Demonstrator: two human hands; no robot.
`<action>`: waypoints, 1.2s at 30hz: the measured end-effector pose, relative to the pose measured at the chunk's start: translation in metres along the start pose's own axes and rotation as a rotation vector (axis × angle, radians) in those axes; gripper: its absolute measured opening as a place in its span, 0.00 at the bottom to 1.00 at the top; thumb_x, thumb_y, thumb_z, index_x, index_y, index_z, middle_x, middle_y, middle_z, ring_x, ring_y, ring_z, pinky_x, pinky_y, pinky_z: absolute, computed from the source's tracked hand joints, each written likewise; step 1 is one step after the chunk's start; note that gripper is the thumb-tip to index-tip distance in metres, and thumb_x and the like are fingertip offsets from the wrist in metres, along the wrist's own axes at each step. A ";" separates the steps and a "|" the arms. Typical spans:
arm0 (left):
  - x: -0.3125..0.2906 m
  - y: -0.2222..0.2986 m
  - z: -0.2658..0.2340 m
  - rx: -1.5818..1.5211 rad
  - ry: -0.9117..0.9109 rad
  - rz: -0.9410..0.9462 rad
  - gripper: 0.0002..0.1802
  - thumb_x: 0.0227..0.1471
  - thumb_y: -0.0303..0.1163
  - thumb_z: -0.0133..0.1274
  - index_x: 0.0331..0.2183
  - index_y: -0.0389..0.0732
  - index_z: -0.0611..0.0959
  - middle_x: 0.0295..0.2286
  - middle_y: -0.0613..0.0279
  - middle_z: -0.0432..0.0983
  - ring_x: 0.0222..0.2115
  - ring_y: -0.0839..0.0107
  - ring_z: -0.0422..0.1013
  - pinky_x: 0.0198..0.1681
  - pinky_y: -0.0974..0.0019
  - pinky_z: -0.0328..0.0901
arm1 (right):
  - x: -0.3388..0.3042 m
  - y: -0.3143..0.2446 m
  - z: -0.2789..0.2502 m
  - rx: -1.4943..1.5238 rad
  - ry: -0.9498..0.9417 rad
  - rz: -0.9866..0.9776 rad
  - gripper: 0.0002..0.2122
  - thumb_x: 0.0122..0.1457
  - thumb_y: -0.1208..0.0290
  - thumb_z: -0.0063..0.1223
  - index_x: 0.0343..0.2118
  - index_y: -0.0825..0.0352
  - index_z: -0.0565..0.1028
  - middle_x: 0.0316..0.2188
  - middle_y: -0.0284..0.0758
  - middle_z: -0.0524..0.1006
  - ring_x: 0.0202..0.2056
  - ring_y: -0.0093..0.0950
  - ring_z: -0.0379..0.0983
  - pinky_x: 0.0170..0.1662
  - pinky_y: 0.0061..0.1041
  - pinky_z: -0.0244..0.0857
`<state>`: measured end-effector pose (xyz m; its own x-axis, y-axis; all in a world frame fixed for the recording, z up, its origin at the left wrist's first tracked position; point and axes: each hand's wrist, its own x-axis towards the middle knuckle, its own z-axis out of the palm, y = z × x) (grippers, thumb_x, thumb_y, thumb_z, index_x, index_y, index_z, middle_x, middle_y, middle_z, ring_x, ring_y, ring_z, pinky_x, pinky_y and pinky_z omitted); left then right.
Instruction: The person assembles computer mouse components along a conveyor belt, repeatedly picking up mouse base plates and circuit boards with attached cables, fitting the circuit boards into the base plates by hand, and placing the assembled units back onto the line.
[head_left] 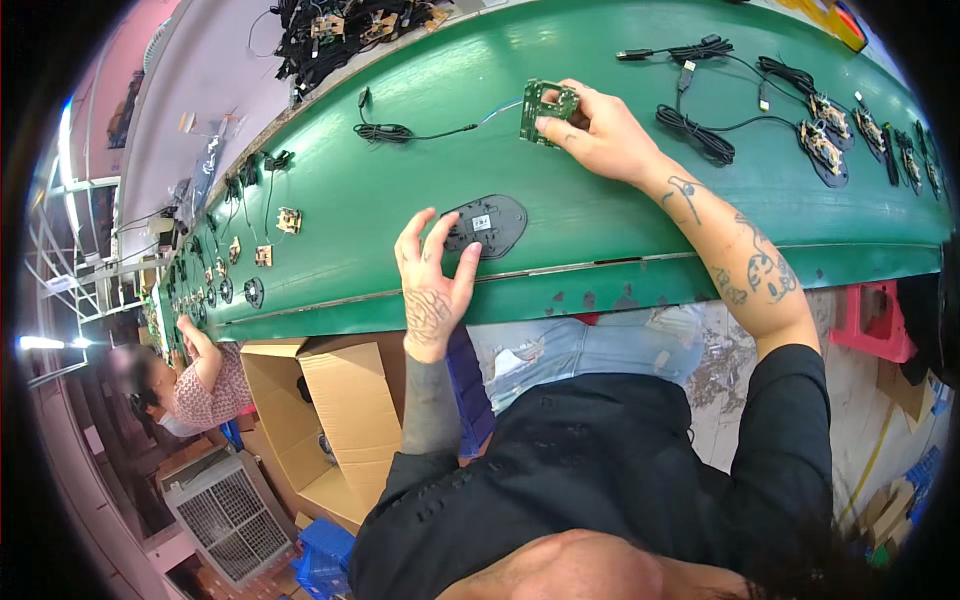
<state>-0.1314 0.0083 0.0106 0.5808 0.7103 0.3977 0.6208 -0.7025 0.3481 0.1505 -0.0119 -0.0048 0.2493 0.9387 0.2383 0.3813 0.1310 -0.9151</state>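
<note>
My right hand (605,132) pinches a green circuit board (536,128) above the green work surface (590,215). Thin coloured wires join the board to a coiled black USB cable (383,132) lying to its left. Nearer to me, a black oval plastic base plate (507,222), shaped like the bottom of a computer mouse, lies flat with a small white label in it. My left hand (437,280) is at its left edge, fingers spread and nothing gripped in them. The fingertips reach over the plate's rim; whether they press on it I cannot tell.
Coiled black cables (697,135) and plates fitted with boards (822,150) lie at the right. More boards (289,220) and cables line the far left, where another person (200,385) works. A cable heap (335,40) sits behind. An open cardboard box (350,400) stands below the front edge.
</note>
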 end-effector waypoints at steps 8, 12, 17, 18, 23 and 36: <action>-0.012 -0.015 0.014 -0.111 -0.108 0.004 0.32 0.45 0.41 0.66 0.51 0.42 0.77 0.51 0.55 0.70 0.51 0.55 0.66 0.55 0.54 0.59 | 0.003 -0.004 0.003 0.211 -0.150 0.298 0.15 0.65 0.66 0.51 0.51 0.66 0.68 0.35 0.27 0.74 0.35 0.16 0.70 0.32 0.19 0.72; -0.010 -0.002 0.024 -0.033 -0.073 0.042 0.32 0.45 0.44 0.65 0.51 0.42 0.77 0.50 0.55 0.70 0.50 0.55 0.66 0.55 0.54 0.58 | 0.010 0.013 0.012 0.228 -0.176 0.289 0.16 0.64 0.65 0.53 0.51 0.65 0.69 0.34 0.26 0.73 0.34 0.15 0.69 0.31 0.19 0.70; -0.005 -0.005 0.013 -0.086 -0.036 0.048 0.33 0.44 0.44 0.65 0.51 0.40 0.76 0.49 0.54 0.71 0.50 0.54 0.67 0.54 0.53 0.61 | 0.020 0.003 0.013 0.214 -0.114 0.249 0.24 0.58 0.66 0.62 0.52 0.71 0.67 0.32 0.30 0.75 0.27 0.17 0.69 0.28 0.19 0.66; -0.003 -0.009 0.016 -0.119 -0.031 0.076 0.32 0.45 0.43 0.65 0.50 0.40 0.76 0.48 0.53 0.71 0.48 0.52 0.68 0.52 0.52 0.62 | 0.022 0.001 0.008 0.240 -0.176 0.248 0.26 0.57 0.68 0.63 0.56 0.70 0.65 0.33 0.29 0.75 0.27 0.16 0.69 0.28 0.17 0.65; -0.005 -0.005 0.026 -0.210 0.021 0.114 0.33 0.44 0.45 0.65 0.51 0.41 0.76 0.47 0.51 0.70 0.49 0.52 0.68 0.52 0.52 0.63 | 0.014 0.015 -0.006 0.070 -0.166 0.301 0.23 0.58 0.72 0.61 0.55 0.67 0.66 0.31 0.27 0.75 0.26 0.14 0.67 0.25 0.15 0.60; -0.015 -0.007 0.041 -0.249 0.057 0.102 0.33 0.47 0.42 0.62 0.53 0.43 0.71 0.46 0.56 0.70 0.49 0.57 0.68 0.53 0.54 0.62 | 0.013 0.033 -0.006 0.107 -0.184 0.246 0.23 0.61 0.75 0.56 0.58 0.68 0.63 0.34 0.29 0.74 0.30 0.14 0.70 0.25 0.12 0.62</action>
<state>-0.1233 0.0043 -0.0328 0.5990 0.6366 0.4858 0.4080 -0.7646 0.4989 0.1717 0.0023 -0.0303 0.1539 0.9869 -0.0477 0.2319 -0.0830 -0.9692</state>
